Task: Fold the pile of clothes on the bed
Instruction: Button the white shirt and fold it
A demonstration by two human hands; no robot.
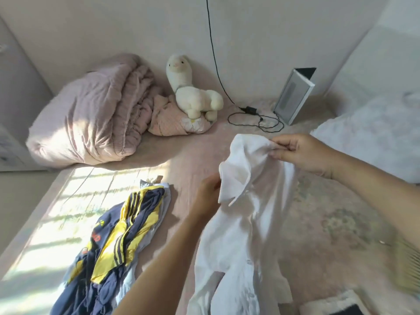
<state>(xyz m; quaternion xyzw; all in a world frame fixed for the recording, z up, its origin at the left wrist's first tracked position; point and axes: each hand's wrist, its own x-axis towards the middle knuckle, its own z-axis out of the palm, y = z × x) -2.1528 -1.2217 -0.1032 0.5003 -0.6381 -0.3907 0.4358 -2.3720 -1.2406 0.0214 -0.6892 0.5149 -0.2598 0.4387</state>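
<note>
Here the right hand pinches the shoulder of one white collared shirt lifted over the bed, the left hand grips its collar (a loose pinch may let it slip), beside one pile of clothes.

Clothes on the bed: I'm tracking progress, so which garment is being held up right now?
The white shirt, gripped by the left hand and right hand. The navy-and-yellow jersey lies untouched.
</note>
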